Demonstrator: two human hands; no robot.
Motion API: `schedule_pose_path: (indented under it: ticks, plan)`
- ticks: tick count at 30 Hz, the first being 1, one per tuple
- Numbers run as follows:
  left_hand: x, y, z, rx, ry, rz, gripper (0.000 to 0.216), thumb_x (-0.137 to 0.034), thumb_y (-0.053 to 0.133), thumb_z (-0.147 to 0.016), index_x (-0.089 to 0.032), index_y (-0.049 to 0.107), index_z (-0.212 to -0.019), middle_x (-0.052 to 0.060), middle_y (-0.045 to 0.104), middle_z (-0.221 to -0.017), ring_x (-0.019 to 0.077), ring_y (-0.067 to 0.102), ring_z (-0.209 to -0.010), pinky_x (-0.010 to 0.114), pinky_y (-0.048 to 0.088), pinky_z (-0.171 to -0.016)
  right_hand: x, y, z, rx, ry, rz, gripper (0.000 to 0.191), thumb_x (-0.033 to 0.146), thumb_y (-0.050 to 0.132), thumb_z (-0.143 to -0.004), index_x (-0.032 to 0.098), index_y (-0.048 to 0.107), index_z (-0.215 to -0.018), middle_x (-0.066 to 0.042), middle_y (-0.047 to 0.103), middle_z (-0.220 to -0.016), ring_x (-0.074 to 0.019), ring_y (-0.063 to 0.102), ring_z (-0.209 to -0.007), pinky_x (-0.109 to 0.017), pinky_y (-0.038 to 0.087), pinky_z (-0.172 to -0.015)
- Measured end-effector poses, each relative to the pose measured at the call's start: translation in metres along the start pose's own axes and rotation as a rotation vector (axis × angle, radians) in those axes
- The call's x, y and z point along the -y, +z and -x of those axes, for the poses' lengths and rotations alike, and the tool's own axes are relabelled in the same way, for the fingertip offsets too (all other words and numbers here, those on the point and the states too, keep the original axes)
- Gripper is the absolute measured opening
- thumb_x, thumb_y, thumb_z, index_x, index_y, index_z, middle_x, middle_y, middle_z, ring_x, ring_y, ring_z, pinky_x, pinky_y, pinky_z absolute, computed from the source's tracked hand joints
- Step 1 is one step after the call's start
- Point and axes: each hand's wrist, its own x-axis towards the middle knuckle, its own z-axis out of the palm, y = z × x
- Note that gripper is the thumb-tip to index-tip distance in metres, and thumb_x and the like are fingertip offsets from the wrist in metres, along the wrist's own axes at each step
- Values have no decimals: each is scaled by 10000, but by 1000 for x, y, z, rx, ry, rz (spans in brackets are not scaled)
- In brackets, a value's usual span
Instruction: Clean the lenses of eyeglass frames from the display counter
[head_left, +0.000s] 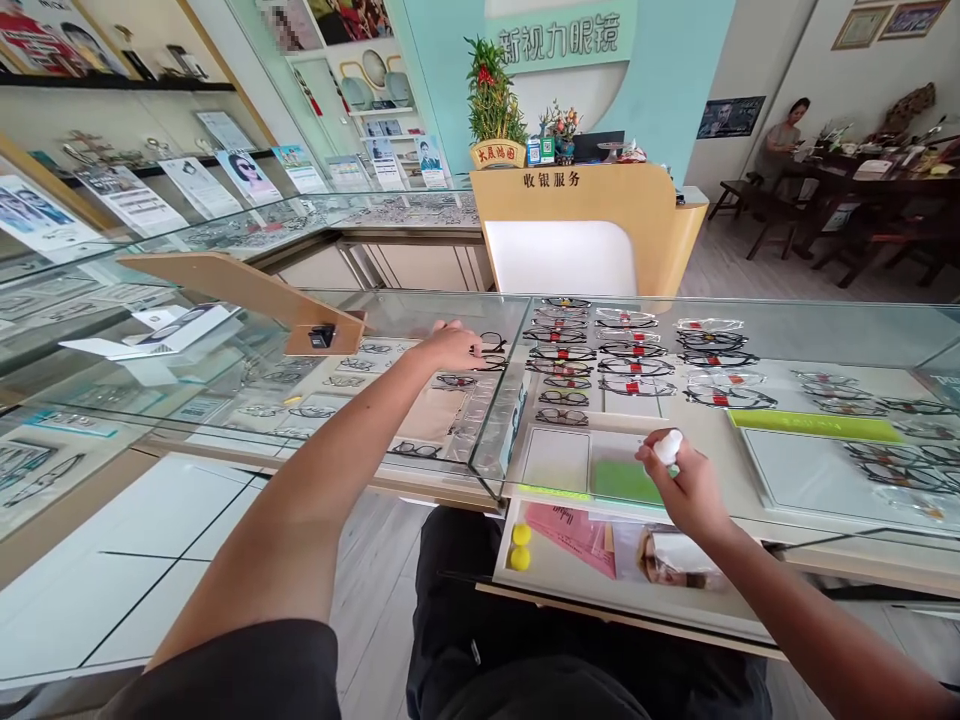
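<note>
My left hand [452,347] reaches over the glass counter with its fingers closed at the near side of a dark-framed pair of eyeglasses [492,341]. Just below those, a second dark pair [491,364] lies close to the fingertips. In my right hand [694,488] is a small white bottle [667,447], gripped above the counter's front part. Under that hand a green sheet [634,482] shows through the glass. To the right of my left hand, several rows of eyeglasses [636,350] with red tags are laid out.
An open drawer [555,590] juts out at my lap, holding yellow round items [520,545] and a pink paper [574,535]. A slanted wooden stand [240,290] rises on the left counter. Beyond stands a cashier desk [577,205]. A person [784,140] sits far right.
</note>
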Motion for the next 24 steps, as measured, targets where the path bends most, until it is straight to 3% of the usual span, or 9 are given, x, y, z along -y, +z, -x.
schedule_pose_path:
  ticks: [3,6,14,16,18,20,21,22,24]
  plan:
    - [-6,-2,3,-1,-27,-8,431,-526,623,-853,-226,700,-1152,133,783,-1065,402,539,-1294,472,352,-1053,2,0,-1,1,-11,6,399,641,534,-1073,255,627,-1034,-16,738,-786,-184,594,-600,-322,459,-604]
    - [-11,-1,4,-3,-55,-6,557,-540,590,-877,-200,611,-1317,152,759,-1086,407,532,-1321,468,363,-1068,4,-1,-1,1,-23,16,394,635,528,-1074,255,622,-1030,-17,741,-787,-180,588,-589,-317,460,-603]
    - [-19,-8,6,-1,-62,30,566,-505,552,-901,-178,597,-1361,177,742,-1253,396,535,-1394,506,365,-1145,4,1,-3,-16,-51,36,378,622,531,-1073,257,614,-1027,-8,725,-753,-175,568,-552,-311,452,-588]
    - [-29,-16,14,-70,-55,28,530,-443,550,-912,-187,584,-1376,183,704,-1373,397,456,-1497,521,346,-1180,4,1,-2,-17,-47,36,372,619,533,-1074,258,611,-1026,-8,727,-758,-173,559,-544,-310,449,-581]
    - [-50,-27,29,-218,0,70,440,-372,554,-920,-203,597,-1324,163,670,-1436,374,458,-1501,516,339,-1202,4,1,-2,-20,-46,34,363,609,534,-1075,258,609,-1023,-10,728,-761,-172,555,-537,-310,445,-575]
    - [-82,-38,56,-359,145,256,232,-326,588,-918,-209,642,-1110,113,729,-1230,318,629,-1252,456,429,-1121,5,0,-1,-24,-48,33,354,600,537,-1075,258,610,-1023,-9,724,-759,-171,553,-530,-309,438,-570]
    - [-102,-42,73,-307,260,423,143,-336,589,-951,-213,641,-1003,80,737,-1091,273,676,-1092,399,487,-1015,5,0,-1,-26,-50,31,351,596,539,-1076,257,612,-1026,-8,723,-759,-171,555,-531,-308,436,-572]
    - [-122,-44,92,-172,388,600,164,-360,580,-994,-215,641,-947,53,733,-1005,236,688,-983,356,512,-926,5,0,-1,-27,-51,31,349,595,540,-1076,257,614,-1030,-8,724,-762,-171,558,-535,-307,435,-575]
    - [-163,-39,129,238,635,816,226,-407,616,-1034,-212,680,-939,23,745,-944,195,696,-893,309,524,-849,6,0,-1,-28,-48,33,349,594,540,-1077,256,616,-1036,-10,728,-771,-172,568,-551,-304,439,-585]
